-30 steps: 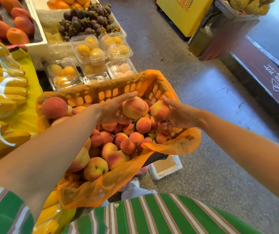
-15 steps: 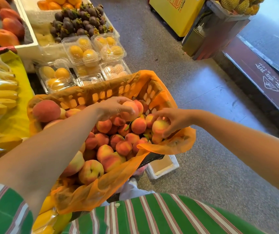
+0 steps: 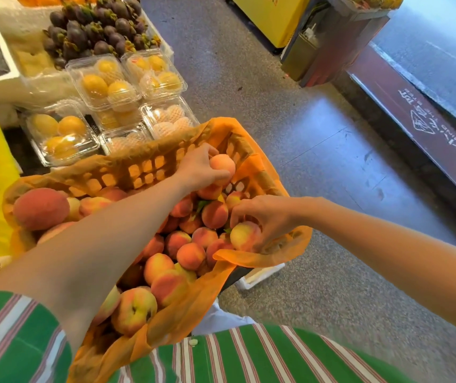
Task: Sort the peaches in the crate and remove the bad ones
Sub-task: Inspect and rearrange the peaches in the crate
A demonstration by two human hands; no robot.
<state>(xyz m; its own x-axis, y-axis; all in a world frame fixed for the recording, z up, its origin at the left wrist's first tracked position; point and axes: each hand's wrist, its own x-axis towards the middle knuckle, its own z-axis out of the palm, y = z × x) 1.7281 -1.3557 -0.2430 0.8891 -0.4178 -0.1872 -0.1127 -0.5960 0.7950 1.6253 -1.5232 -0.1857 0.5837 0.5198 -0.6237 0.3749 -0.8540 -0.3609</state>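
Peaches (image 3: 191, 255) fill the crate (image 3: 144, 170) w/ orange liner, so sorting looks barely begun (no reject pile in view). Left hand (image 3: 198, 168) grips one peach (image 3: 222, 164) at its fingertips, by the far wall; right hand (image 3: 265, 217) curls round another (image 3: 244, 235) under its fingers.

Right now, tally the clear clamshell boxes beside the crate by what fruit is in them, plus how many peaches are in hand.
Clamshells of bare yellow-orange fruit: 4
Clamshells of fruit in white foam netting: 2
Peach in left hand: 1
Peach in right hand: 1
Total: 6 clamshells, 2 held peaches
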